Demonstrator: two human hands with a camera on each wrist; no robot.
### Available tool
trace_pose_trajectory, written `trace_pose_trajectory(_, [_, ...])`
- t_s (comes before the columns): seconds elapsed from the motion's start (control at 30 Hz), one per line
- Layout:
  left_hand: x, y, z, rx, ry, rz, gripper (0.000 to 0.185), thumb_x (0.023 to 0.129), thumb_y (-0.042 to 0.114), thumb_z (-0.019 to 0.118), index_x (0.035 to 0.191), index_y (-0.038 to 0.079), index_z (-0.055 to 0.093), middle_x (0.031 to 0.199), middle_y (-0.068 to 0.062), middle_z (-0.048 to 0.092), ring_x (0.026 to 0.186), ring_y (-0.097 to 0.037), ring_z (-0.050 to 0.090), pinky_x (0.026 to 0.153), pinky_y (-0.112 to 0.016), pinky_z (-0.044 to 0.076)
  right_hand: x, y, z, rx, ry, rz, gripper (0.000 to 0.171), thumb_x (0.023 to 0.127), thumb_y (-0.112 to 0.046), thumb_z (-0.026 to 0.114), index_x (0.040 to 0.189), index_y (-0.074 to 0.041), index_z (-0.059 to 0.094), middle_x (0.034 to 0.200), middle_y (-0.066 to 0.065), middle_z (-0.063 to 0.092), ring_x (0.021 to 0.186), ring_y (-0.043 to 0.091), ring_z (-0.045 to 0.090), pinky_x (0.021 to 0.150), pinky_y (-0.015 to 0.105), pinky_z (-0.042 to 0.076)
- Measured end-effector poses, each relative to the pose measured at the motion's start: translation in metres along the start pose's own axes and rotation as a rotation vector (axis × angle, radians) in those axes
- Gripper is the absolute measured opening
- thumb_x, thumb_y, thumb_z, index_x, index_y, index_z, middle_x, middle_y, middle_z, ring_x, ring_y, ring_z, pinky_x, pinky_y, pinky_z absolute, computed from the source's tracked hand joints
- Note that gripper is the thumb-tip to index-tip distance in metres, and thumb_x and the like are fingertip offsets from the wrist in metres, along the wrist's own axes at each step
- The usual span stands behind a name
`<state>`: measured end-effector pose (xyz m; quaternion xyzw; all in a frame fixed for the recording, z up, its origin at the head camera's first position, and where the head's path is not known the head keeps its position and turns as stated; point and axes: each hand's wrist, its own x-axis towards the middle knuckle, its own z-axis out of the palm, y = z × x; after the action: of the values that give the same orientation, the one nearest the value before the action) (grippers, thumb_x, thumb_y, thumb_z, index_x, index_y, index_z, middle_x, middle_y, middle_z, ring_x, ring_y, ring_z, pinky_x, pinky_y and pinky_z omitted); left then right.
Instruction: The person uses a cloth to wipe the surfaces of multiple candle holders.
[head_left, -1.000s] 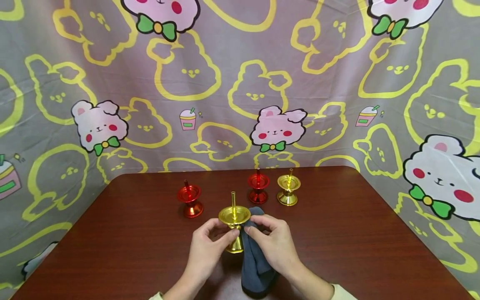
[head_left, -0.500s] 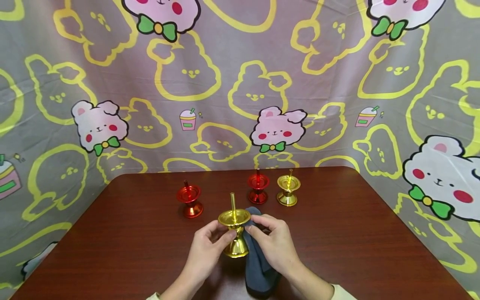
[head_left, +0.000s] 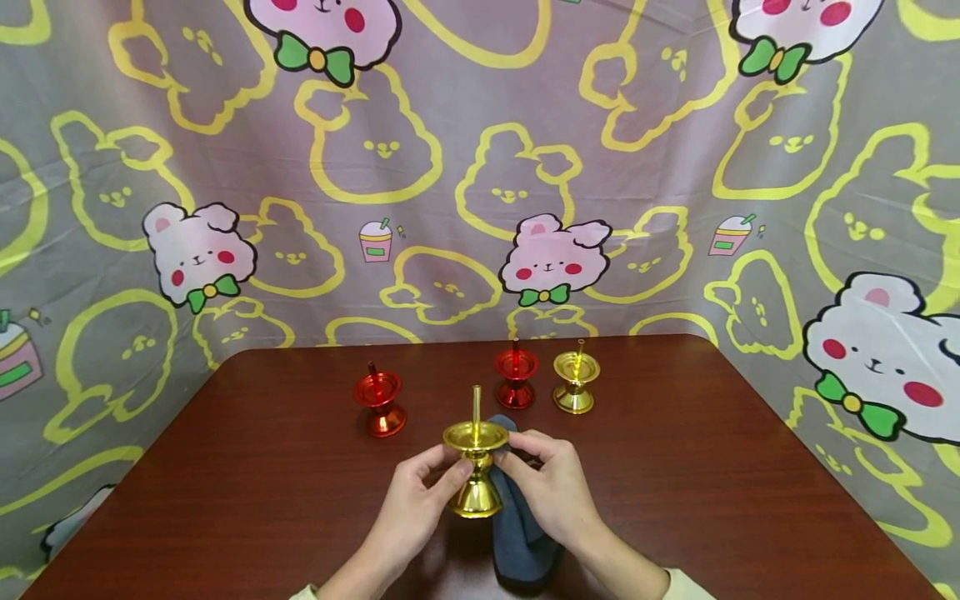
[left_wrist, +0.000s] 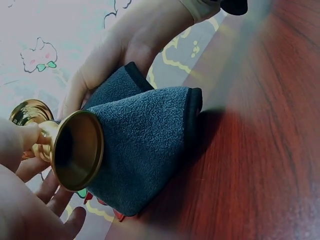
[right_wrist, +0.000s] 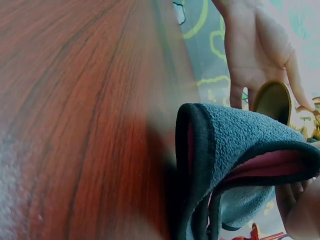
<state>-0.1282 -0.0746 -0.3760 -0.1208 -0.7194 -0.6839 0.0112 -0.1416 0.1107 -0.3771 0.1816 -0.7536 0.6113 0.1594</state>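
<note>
A gold candle holder (head_left: 476, 467) with a thin upright stem is held above the dark wooden table (head_left: 225, 492). My left hand (head_left: 420, 500) pinches its narrow waist; in the left wrist view its hollow gold base (left_wrist: 75, 150) faces the camera. My right hand (head_left: 551, 492) holds a folded dark grey cloth (head_left: 521, 533) against the holder's right side. The cloth (left_wrist: 145, 150) hangs down to the table. In the right wrist view the cloth (right_wrist: 235, 145) shows a pink inner face, with the gold holder (right_wrist: 272, 100) behind it.
Two red candle holders (head_left: 381, 402) (head_left: 516, 375) and a second gold one (head_left: 575, 380) stand farther back on the table. A cartoon-rabbit printed sheet (head_left: 480, 167) hangs behind and round the sides. Bare table lies to the left and right of my hands.
The gold holder has shifted slightly right and tipped more upright between my hands. The right hand with the cloth has slid a little lower along its side.
</note>
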Motion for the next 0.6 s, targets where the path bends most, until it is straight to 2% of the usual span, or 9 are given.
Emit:
trace_pose_trajectory(0.17, [0.0016, -0.0004, -0.0002, -0.016, 0.096, 0.025, 0.022, 0.091, 0.008, 0.074, 0.110, -0.001, 0.069, 0.100, -0.010, 0.067, 0.088, -0.016, 0.064, 0.075, -0.026, 0.053, 0.0003, -0.0023, 0.0008, 0.040, 0.015, 0.066, 0.015, 0.085, -0.001, 0.078, 0.098, -0.010, 0.079, 0.086, 0.001, 0.072, 0.070, 0.011, 0.062, 0.062, 0.024, 0.052])
trace_pose_trajectory(0.3, [0.0024, -0.0005, -0.0007, 0.000, 0.154, 0.013, 0.021, 0.089, 0.007, 0.076, 0.106, -0.002, 0.068, 0.096, -0.010, 0.070, 0.088, -0.016, 0.064, 0.076, -0.026, 0.053, 0.0001, -0.0049, 0.0007, 0.050, 0.022, 0.107, 0.015, 0.084, 0.000, 0.078, 0.095, -0.011, 0.077, 0.084, 0.000, 0.071, 0.070, 0.013, 0.063, 0.064, 0.024, 0.052])
trace_pose_trajectory(0.43, [0.0028, 0.0001, -0.0010, 0.038, 0.170, 0.003, 0.016, 0.089, 0.010, 0.076, 0.101, 0.000, 0.072, 0.092, -0.010, 0.072, 0.084, -0.016, 0.066, 0.072, -0.026, 0.054, -0.0005, -0.0070, 0.0001, 0.052, 0.019, 0.121, 0.015, 0.084, 0.000, 0.078, 0.093, -0.012, 0.076, 0.083, 0.000, 0.070, 0.070, 0.014, 0.062, 0.063, 0.025, 0.052])
trace_pose_trajectory(0.6, [0.0022, 0.0020, -0.0003, 0.028, 0.148, -0.012, 0.019, 0.086, 0.014, 0.080, 0.100, 0.002, 0.074, 0.087, -0.009, 0.073, 0.078, -0.017, 0.068, 0.067, -0.028, 0.055, -0.0016, -0.0085, 0.0006, 0.053, 0.022, 0.118, 0.015, 0.084, 0.000, 0.078, 0.092, -0.012, 0.076, 0.082, 0.000, 0.069, 0.069, 0.013, 0.062, 0.062, 0.025, 0.051])
